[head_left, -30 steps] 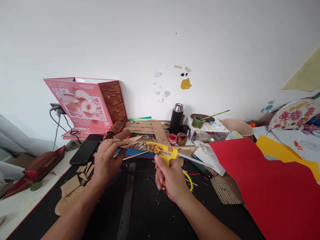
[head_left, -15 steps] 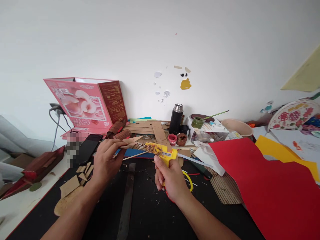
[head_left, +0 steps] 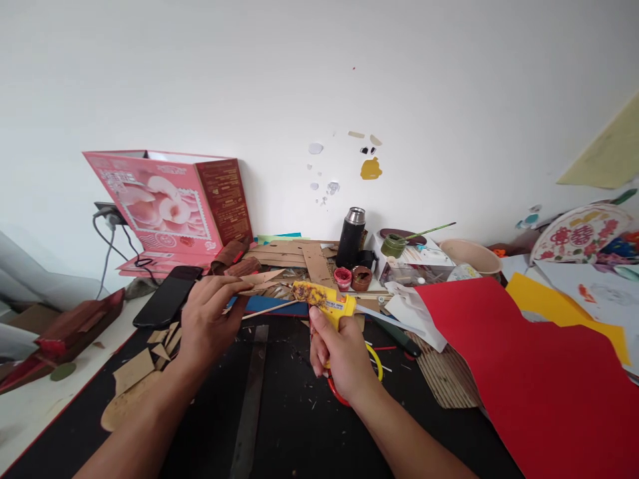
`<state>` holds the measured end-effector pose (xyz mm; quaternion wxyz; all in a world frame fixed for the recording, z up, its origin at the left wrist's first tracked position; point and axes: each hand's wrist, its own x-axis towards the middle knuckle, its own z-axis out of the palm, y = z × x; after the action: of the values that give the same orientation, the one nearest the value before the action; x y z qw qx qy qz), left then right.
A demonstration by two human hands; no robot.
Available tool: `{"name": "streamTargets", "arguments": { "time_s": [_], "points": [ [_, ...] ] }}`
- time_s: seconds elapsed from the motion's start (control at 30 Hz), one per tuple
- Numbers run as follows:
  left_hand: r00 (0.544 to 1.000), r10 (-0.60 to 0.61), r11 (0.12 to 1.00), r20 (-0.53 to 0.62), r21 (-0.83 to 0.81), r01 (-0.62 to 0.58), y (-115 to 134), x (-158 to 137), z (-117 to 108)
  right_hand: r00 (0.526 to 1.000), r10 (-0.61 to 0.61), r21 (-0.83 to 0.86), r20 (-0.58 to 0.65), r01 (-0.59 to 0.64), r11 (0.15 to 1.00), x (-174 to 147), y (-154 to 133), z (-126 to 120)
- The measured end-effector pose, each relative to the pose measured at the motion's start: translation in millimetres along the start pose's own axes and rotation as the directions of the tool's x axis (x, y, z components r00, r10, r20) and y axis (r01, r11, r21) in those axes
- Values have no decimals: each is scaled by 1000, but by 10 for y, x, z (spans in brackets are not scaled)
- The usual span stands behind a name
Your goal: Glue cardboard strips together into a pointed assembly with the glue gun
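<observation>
My right hand (head_left: 339,352) is wrapped round a yellow glue gun (head_left: 322,297), its front stained dark brown. A white glue stick (head_left: 387,318) sticks out of the gun's back end. My left hand (head_left: 210,319) pinches a thin piece of cardboard (head_left: 264,277) with a pointed end. The gun's nozzle points left, close to the cardboard; whether they touch I cannot tell. A thin wooden stick (head_left: 269,309) lies slanted below the cardboard. Under my right hand, scissors with a yellow and red handle (head_left: 378,364) rest on the black mat, partly hidden.
A metal ruler (head_left: 249,406) lies on the black mat. Cardboard scraps (head_left: 134,372) and a phone (head_left: 167,299) are at the left. Behind stand a pink box (head_left: 164,213), a black thermos (head_left: 351,239) and paint jars (head_left: 342,278). Red paper (head_left: 539,372) covers the right side.
The glue gun has shifted very slightly right relative to the cardboard. The view has moved a little, and both hands keep their grips.
</observation>
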<state>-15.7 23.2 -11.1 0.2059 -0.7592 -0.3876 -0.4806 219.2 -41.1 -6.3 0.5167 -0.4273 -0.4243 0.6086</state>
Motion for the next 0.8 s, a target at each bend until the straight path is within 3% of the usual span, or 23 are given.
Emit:
{"name": "streamTargets", "arguments": {
  "time_s": [0.8],
  "points": [
    [1000, 5, 999, 1, 44, -5, -28, -17, -11, 1000, 12, -3, -14, -12, 1000, -7, -10, 22]
  ]
}}
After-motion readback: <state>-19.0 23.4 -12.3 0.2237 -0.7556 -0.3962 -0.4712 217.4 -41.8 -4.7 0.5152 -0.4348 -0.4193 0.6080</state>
